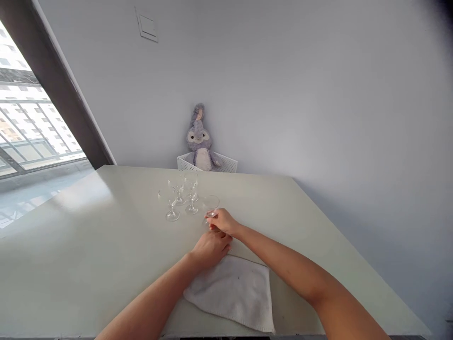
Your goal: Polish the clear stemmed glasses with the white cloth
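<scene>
My right hand (pixel 224 222) is closed on a clear wine glass (pixel 211 202) around its lower part, with the bowl showing above my fingers. Just below it, my left hand (pixel 212 245) lies palm down with its fingers stretched to the right, at the upper edge of a white cloth (pixel 237 288). The fingertips of my left hand are partly hidden. Several more clear stemmed glasses stand upright in a group to the left, among them a front glass (pixel 172 215) and another glass (pixel 191 208) beside it.
Everything rests on a pale, glossy table (pixel 106 264). Behind its far edge, a grey plush toy (pixel 203 158) sits in a white perforated basket (pixel 228 164) against the wall. A window (pixel 35 113) is at the left, and a light switch (pixel 147 26) is on the wall.
</scene>
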`<state>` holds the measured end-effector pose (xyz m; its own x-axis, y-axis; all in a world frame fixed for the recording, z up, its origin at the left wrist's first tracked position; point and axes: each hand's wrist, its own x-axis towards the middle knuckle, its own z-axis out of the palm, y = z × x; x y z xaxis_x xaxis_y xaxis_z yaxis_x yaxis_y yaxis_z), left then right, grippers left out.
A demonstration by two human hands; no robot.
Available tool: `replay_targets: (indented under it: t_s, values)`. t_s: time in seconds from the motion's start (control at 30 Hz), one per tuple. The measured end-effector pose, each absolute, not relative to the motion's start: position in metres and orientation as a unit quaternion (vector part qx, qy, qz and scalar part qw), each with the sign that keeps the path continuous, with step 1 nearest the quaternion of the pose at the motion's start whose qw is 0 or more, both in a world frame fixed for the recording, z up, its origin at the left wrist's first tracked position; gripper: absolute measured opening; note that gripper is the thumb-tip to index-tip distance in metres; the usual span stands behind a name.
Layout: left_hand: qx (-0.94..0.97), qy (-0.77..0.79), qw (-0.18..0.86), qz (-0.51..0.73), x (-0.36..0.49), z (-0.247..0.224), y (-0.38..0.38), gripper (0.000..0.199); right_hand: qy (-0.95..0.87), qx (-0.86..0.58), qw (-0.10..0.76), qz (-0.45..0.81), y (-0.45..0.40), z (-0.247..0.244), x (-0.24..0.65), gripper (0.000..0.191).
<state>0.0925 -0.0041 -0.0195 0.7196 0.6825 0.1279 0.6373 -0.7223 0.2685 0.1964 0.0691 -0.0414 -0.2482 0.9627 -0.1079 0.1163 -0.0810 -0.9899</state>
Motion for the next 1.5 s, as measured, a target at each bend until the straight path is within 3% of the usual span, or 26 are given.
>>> replay_targets:
  t_s: [0.13, 0.33, 0.43, 0.53, 0.6, 0.77, 0.87, 1.13, 1.5]
  values:
    - [0.915, 0.373, 0.093, 0.118, 0.093, -0.019, -0.004, 0.017, -0.628, -0.406, 0.282, 0.601, 0.072, -0.035, 0.163, 0.017]
    - [0.913, 0.360, 0.121, 0.147, 0.090, -0.025, -0.001, 0.017, -0.631, -0.395, 0.276, 0.609, 0.082, -0.023, 0.135, 0.021]
    - [0.898, 0.384, 0.143, 0.159, 0.088, -0.031, 0.001, 0.019, -0.656, -0.426, 0.316, 0.536, 0.074, -0.011, 0.149, 0.033]
    - [0.856, 0.443, 0.192, 0.184, 0.085, -0.034, 0.006, 0.022, -0.691, -0.464, 0.400, 0.385, 0.043, 0.005, 0.186, 0.031]
    - [0.818, 0.476, 0.235, 0.224, 0.083, -0.032, 0.010, 0.026, -0.724, -0.470, 0.408, 0.297, 0.009, 0.013, 0.214, 0.031]
    - [0.732, 0.522, 0.291, 0.329, 0.081, -0.016, 0.012, 0.032, -0.902, -0.284, 0.125, 0.301, -0.076, 0.007, 0.254, 0.044]
    - [0.704, 0.523, 0.282, 0.389, 0.080, -0.005, 0.008, 0.030, -0.926, -0.248, 0.057, 0.280, -0.088, -0.005, 0.259, 0.051]
    - [0.674, 0.523, 0.278, 0.442, 0.085, -0.008, 0.000, 0.030, -0.901, -0.379, 0.082, 0.196, 0.012, -0.026, 0.283, 0.051]
    - [0.718, 0.537, 0.289, 0.335, 0.079, -0.036, 0.013, 0.033, -0.822, -0.551, 0.089, 0.114, 0.194, -0.046, 0.301, 0.052]
